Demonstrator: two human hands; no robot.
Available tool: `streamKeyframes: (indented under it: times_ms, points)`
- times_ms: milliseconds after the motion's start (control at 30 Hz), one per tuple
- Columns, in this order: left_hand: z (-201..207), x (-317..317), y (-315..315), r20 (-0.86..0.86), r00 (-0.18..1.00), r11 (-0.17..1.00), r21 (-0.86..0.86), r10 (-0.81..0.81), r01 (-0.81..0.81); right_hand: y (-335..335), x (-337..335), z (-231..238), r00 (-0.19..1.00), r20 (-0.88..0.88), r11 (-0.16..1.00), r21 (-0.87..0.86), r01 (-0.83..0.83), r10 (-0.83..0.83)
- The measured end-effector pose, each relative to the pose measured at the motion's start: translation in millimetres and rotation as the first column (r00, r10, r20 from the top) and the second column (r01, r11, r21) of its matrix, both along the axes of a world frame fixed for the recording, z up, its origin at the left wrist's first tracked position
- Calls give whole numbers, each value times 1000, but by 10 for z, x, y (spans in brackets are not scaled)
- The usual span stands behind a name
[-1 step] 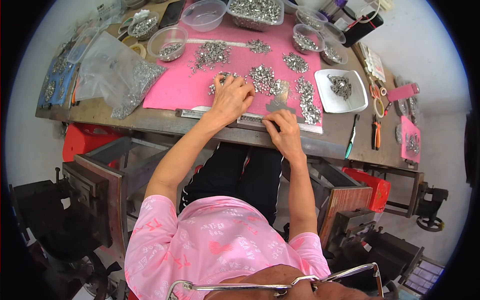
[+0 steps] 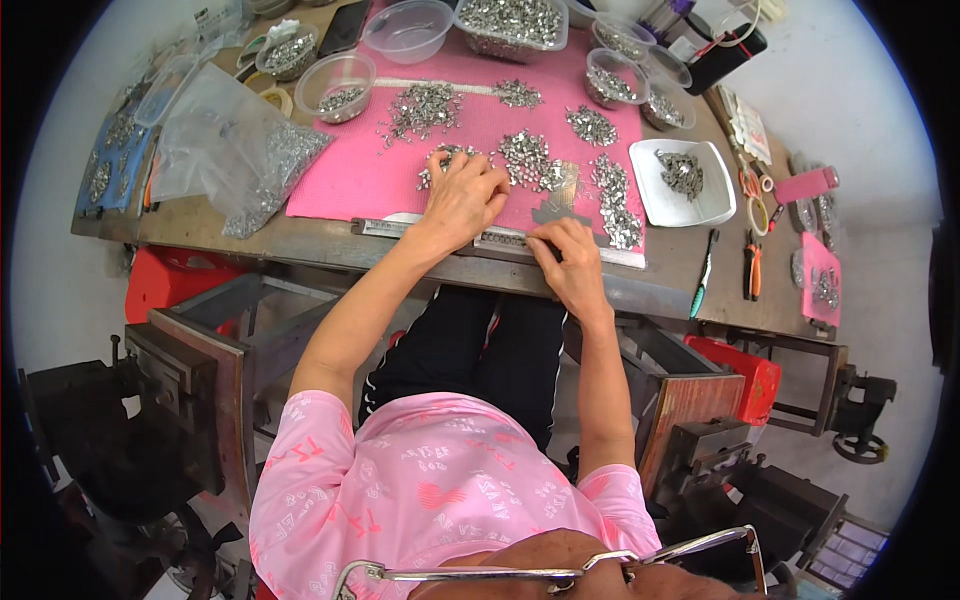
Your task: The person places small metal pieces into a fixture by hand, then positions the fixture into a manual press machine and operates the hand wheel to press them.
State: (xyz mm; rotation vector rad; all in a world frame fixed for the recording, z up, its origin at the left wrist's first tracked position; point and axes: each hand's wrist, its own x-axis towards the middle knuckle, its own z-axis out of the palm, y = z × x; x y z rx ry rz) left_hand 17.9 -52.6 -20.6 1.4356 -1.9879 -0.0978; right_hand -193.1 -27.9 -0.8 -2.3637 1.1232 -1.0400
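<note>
A long grey metal rail [image 2: 500,240] is lying left-to-right, nearmost on the brown bench [image 2: 668,262] — left hand [image 2: 463,195] and right hand [image 2: 572,255] curling, their hold hidden; right, a square white plastic tray [image 2: 692,210] is containing grey metal pieces [image 2: 682,176].

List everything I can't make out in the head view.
All in the head view:
Metal pieces beneath the left hand: covered by its fingers.
Middle of the metal strip: covered by the same hand.
Anything pinched in the right hand: too small to tell.
Far rim of the filled tub: cut by the top edge.
</note>
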Motion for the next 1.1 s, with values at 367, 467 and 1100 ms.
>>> streamKeyframes:
  times_ms: [367,467,1100]
  points:
    - [5,-11,7,14,1000,1000,24,-11,11,-623,170,-181,970,-155,976,-147,162,-185]
    - [49,-41,33,7,999,999,0,-32,32,-569,114,-190,971,-153,970,-188,155,-185]
    - [-2,-246,497,-270,934,970,-7,-235,242,-595,123,-203,983,-63,985,-7,172,-172]
